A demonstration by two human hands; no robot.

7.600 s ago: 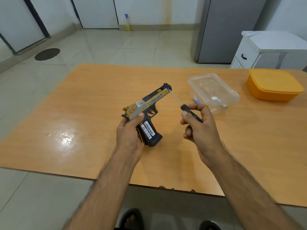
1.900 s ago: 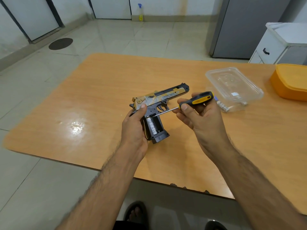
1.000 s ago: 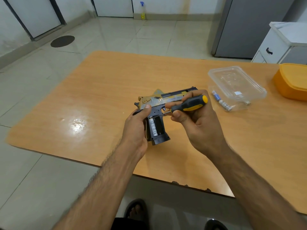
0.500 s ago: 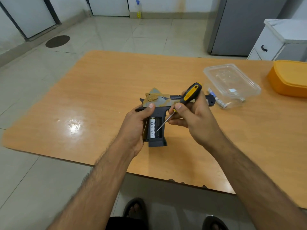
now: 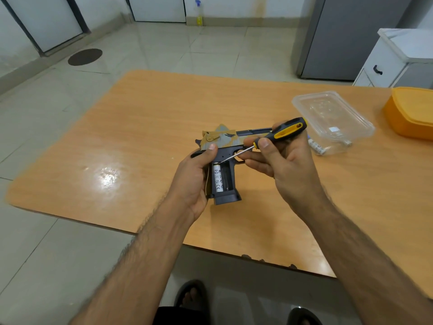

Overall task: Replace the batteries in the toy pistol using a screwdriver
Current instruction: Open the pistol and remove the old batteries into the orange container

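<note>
Prying a cell from the pistol grip

Left hand (image 5: 192, 181) clamps the light, stiff pistol (image 5: 225, 158) over the table's (image 5: 140, 127) centre; right hand (image 5: 288, 165) pinches the screwdriver (image 5: 278, 134), tip at the battery's (image 5: 217, 178) twelve-o'clock end, likely slippery.

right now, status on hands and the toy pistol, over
Left hand grips toy pistol, battery bay open. Right hand holds screwdriver, tip at top of white battery. Nothing blocking.

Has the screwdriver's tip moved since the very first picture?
Yes. The screwdriver tip went from the toy pistol muzzle down to the battery in its grip.
</note>
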